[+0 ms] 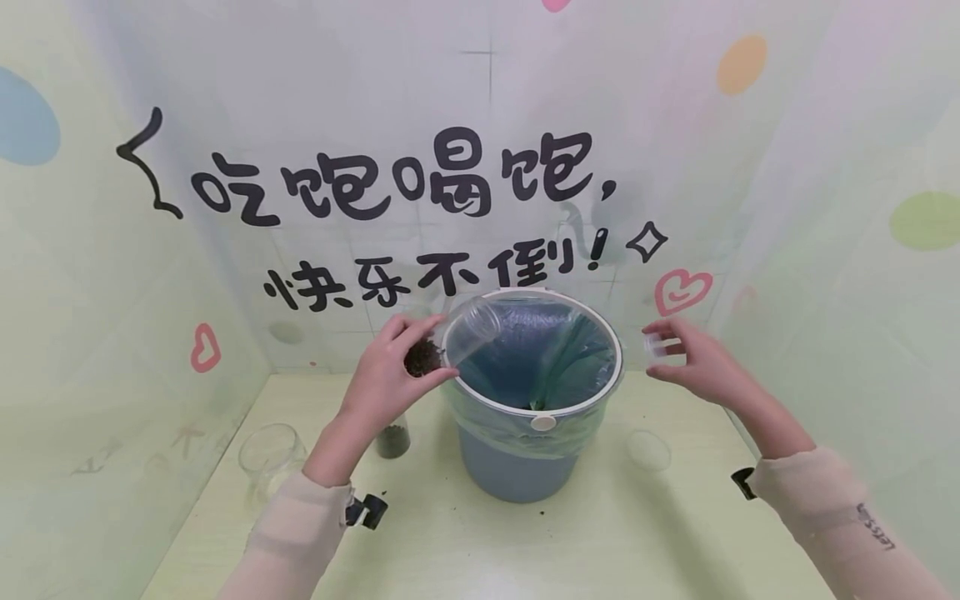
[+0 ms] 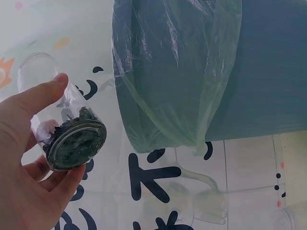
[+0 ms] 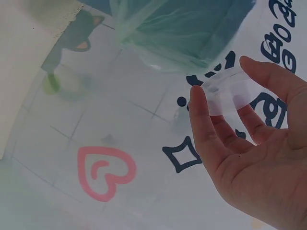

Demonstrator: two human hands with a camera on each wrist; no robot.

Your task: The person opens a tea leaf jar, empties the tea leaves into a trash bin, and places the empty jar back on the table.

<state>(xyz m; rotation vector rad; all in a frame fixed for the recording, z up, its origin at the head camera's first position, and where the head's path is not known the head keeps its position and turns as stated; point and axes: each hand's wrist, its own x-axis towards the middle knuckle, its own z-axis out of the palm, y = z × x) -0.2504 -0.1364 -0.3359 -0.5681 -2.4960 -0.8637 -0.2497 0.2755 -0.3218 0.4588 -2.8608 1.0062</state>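
Observation:
My left hand (image 1: 384,371) grips a clear jar (image 1: 474,327) tilted sideways, its mouth over the left rim of a blue bin (image 1: 516,477). Dark, crumbly, leaf-like bits (image 2: 76,143) lie at the jar's bottom end. A translucent green bag (image 1: 480,417) lines the bin and folds over its white rim. To the right of the bin, my right hand (image 1: 697,362) is raised, pinching a clear round lid (image 3: 230,91) between thumb and fingers. The bin hides part of its own contents from the head view.
On the pale table (image 1: 480,550), a clear glass jar (image 1: 270,450) stands at the left. A container with dark contents (image 1: 393,440) is partly behind my left wrist. Another clear round lid (image 1: 648,450) lies right of the bin. Printed curtains surround the table; dark crumbs dot its surface.

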